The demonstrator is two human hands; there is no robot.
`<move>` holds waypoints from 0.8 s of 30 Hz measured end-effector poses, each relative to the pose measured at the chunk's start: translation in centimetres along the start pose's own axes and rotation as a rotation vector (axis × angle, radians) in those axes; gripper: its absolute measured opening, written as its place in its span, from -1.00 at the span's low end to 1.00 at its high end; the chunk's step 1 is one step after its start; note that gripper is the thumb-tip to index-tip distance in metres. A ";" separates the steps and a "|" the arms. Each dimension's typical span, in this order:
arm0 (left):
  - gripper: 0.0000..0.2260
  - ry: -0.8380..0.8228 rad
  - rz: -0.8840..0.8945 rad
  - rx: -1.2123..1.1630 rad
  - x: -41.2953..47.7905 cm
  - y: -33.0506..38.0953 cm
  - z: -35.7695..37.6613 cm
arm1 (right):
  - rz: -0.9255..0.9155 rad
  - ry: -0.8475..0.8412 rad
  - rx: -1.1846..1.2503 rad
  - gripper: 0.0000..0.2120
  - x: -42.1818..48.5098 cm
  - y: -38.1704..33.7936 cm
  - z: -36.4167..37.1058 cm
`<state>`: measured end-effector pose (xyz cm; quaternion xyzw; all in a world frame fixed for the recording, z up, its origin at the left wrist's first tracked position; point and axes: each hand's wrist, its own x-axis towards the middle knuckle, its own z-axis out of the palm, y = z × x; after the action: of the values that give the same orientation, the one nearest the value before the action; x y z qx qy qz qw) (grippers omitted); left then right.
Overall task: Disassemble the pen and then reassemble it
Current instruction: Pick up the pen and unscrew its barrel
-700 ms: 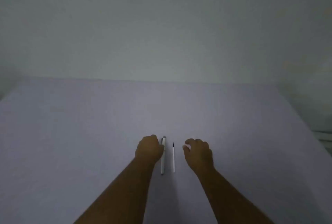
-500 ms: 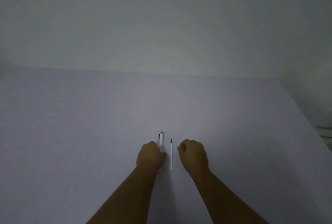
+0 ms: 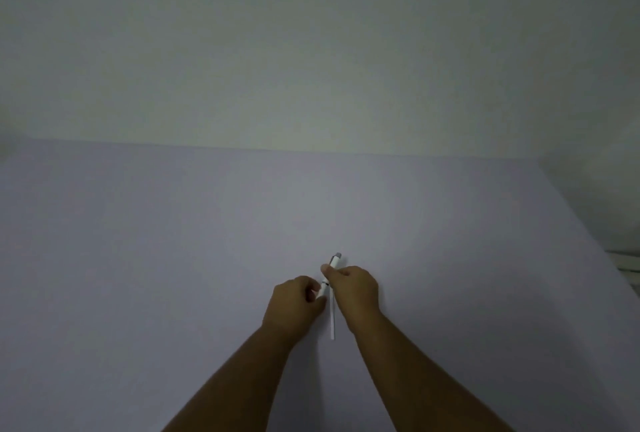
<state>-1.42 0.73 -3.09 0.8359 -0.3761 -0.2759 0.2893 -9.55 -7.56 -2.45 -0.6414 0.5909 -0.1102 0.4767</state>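
Observation:
A white pen body (image 3: 333, 264) with a grey end is held tilted above the table, its grey end pointing away from me. My left hand (image 3: 297, 303) grips its near end. My right hand (image 3: 354, 288) pinches its far part between thumb and fingers. A thin white refill (image 3: 332, 319) lies on the pale lilac table (image 3: 173, 258) between my wrists, its far part hidden behind my right hand.
A plain pale wall rises behind the table's far edge. The table's right edge runs diagonally at the right, with a white object (image 3: 627, 262) just beyond it.
Both hands have closed in on the pen body and lifted it off the table, tilting it to the right. The refill stays lying where it was.

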 end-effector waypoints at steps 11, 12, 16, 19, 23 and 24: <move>-0.90 -0.117 0.027 0.065 -0.2 -0.9 -0.5 | 0.009 0.146 0.015 -0.66 1.4 0.1 -2.4; -0.91 -0.105 0.005 0.060 -0.3 -1.3 -0.6 | -0.025 0.105 -0.092 -0.67 1.5 0.5 -2.9; -0.85 -0.043 -0.028 0.054 -0.4 -1.9 -0.7 | -0.121 0.039 -0.416 -0.68 1.1 2.6 -2.9; -0.82 -0.020 -0.013 0.060 -0.4 -1.8 -0.9 | -0.169 0.042 -0.527 -0.67 0.8 3.8 -2.7; -0.83 -0.017 -0.011 0.052 -0.5 -1.9 -1.1 | -0.220 0.012 -0.569 -0.72 1.0 4.4 -2.7; -0.83 -0.018 -0.009 0.048 -0.5 -1.9 -1.1 | -0.229 0.000 -0.574 -0.73 1.1 4.5 -2.7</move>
<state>-0.07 2.50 -3.57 0.8417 -0.3815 -0.2757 0.2646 -14.09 -9.09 -4.85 -0.8124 0.5217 0.0081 0.2603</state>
